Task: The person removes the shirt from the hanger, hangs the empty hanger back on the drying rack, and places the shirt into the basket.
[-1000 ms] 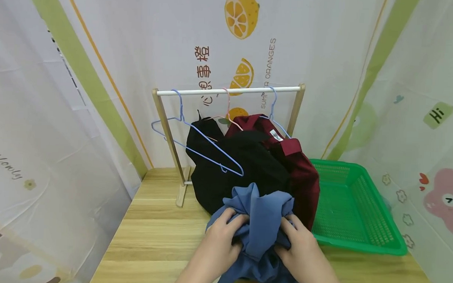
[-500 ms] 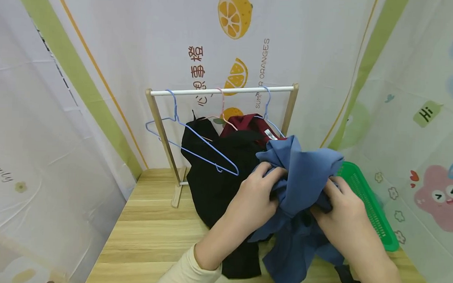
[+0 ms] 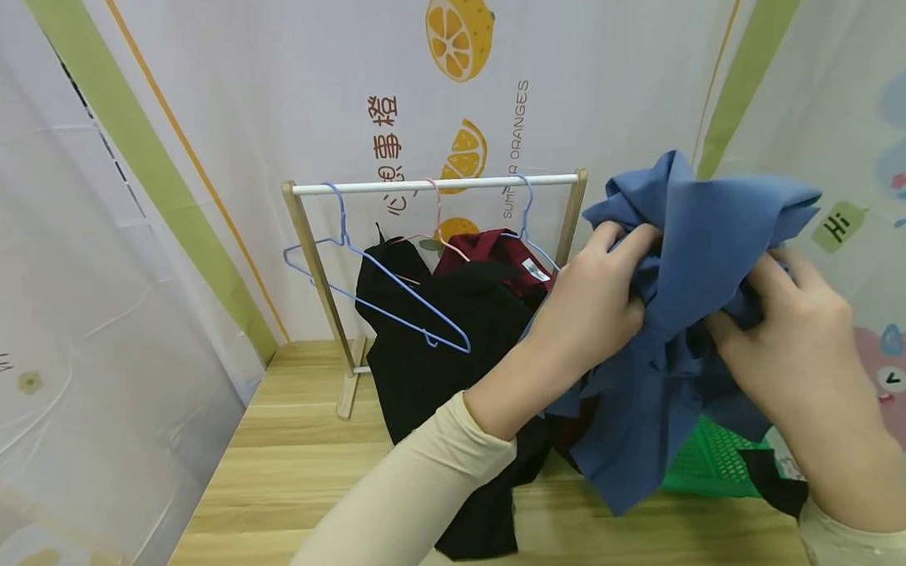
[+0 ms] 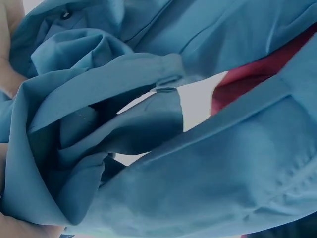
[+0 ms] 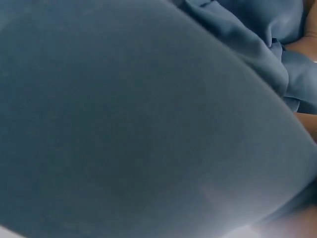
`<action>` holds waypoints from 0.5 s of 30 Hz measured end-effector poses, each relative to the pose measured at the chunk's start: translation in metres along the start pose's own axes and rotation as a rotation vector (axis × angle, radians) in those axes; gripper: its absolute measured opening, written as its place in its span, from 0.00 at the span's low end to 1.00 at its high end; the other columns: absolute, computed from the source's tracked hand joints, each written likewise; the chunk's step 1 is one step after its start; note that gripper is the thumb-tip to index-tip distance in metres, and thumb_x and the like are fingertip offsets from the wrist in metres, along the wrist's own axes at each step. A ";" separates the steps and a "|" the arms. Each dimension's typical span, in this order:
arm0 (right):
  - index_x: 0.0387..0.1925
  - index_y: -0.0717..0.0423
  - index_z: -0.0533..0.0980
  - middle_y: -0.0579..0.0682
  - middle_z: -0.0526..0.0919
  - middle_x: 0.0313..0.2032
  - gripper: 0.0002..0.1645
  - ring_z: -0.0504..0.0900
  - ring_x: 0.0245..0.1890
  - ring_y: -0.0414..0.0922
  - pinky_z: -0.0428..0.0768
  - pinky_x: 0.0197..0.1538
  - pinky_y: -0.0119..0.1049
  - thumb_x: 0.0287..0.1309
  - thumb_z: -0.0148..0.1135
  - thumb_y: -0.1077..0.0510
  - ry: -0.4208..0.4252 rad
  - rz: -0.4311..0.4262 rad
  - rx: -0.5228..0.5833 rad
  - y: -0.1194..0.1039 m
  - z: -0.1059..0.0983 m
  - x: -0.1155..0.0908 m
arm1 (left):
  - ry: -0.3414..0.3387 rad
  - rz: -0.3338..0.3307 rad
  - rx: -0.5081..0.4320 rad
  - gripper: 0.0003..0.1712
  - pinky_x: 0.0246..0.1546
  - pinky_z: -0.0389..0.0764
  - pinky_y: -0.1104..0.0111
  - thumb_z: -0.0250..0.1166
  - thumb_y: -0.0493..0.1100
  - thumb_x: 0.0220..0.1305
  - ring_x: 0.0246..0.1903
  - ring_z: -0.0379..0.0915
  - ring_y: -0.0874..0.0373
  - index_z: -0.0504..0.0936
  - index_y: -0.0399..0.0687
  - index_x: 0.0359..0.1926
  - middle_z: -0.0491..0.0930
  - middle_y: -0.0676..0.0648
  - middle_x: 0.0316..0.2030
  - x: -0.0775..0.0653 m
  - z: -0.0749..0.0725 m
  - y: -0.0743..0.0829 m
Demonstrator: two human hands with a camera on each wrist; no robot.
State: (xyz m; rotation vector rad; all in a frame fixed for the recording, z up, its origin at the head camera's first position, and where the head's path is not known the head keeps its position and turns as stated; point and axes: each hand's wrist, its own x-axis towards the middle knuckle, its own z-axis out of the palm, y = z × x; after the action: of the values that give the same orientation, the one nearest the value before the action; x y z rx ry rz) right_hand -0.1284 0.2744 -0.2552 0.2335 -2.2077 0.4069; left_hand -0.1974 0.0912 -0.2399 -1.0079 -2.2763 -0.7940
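A crumpled blue shirt (image 3: 697, 250) is held up off the table at the right of the head view. My left hand (image 3: 602, 292) grips its bunched cloth on one side. On the other side my right hand (image 3: 799, 328) grips it, with a broad fold standing between the two hands. Loose ends of the shirt hang below. In the left wrist view the blue cloth (image 4: 208, 173) fills most of the picture, and a small dark button (image 4: 65, 15) shows on it. A blurred sheet of the cloth (image 5: 133, 119) covers most of the right wrist view.
A small rack (image 3: 396, 186) stands behind on the wooden table (image 3: 281, 477). From it hang a bare blue hanger (image 3: 408, 294), a black garment (image 3: 435, 357) on a pink hanger, and a dark red garment (image 3: 492, 249). A green basket (image 3: 716, 467) sits right, partly hidden.
Both hands have lifted the blue shirt up and to the right, from the front of the rack to beside its right end. More of the black garment shows; the basket is more covered.
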 end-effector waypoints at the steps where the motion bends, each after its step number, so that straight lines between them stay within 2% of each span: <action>1: 0.66 0.66 0.74 0.77 0.74 0.60 0.37 0.74 0.59 0.76 0.75 0.57 0.75 0.53 0.73 0.76 0.010 0.003 -0.019 0.003 -0.003 0.004 | -0.003 0.000 -0.008 0.30 0.44 0.79 0.72 0.61 0.31 0.68 0.42 0.77 0.59 0.77 0.52 0.70 0.78 0.46 0.55 0.008 0.001 0.003; 5: 0.71 0.63 0.73 0.78 0.74 0.63 0.36 0.74 0.60 0.79 0.73 0.61 0.76 0.61 0.69 0.72 0.077 0.037 -0.082 0.013 -0.015 0.020 | -0.060 -0.002 -0.040 0.32 0.48 0.79 0.72 0.58 0.33 0.71 0.48 0.77 0.58 0.73 0.53 0.74 0.76 0.46 0.62 0.040 -0.001 0.015; 8: 0.71 0.58 0.74 0.76 0.76 0.62 0.31 0.76 0.59 0.77 0.73 0.61 0.74 0.69 0.65 0.65 0.171 0.070 -0.102 0.021 -0.024 0.032 | -0.114 0.004 -0.051 0.34 0.53 0.77 0.72 0.57 0.34 0.72 0.55 0.76 0.59 0.69 0.56 0.77 0.73 0.47 0.68 0.066 -0.003 0.024; 12: 0.70 0.56 0.75 0.73 0.78 0.63 0.26 0.75 0.63 0.73 0.70 0.72 0.69 0.74 0.60 0.59 0.258 0.110 0.003 0.032 -0.030 0.044 | -0.163 0.030 -0.050 0.37 0.56 0.74 0.74 0.56 0.35 0.73 0.59 0.73 0.61 0.65 0.60 0.79 0.69 0.50 0.73 0.096 0.000 0.034; 15: 0.71 0.54 0.75 0.70 0.77 0.67 0.26 0.74 0.68 0.71 0.65 0.78 0.65 0.74 0.58 0.59 0.266 0.161 0.067 0.038 -0.030 0.047 | -0.195 0.062 -0.070 0.38 0.59 0.72 0.78 0.54 0.34 0.72 0.63 0.71 0.62 0.64 0.58 0.80 0.67 0.50 0.74 0.111 0.009 0.034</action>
State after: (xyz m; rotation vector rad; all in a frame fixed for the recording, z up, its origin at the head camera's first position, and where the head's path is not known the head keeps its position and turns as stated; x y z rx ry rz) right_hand -0.1474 0.3200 -0.2085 0.0341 -1.9584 0.5671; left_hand -0.2374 0.1688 -0.1633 -1.2298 -2.3807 -0.7842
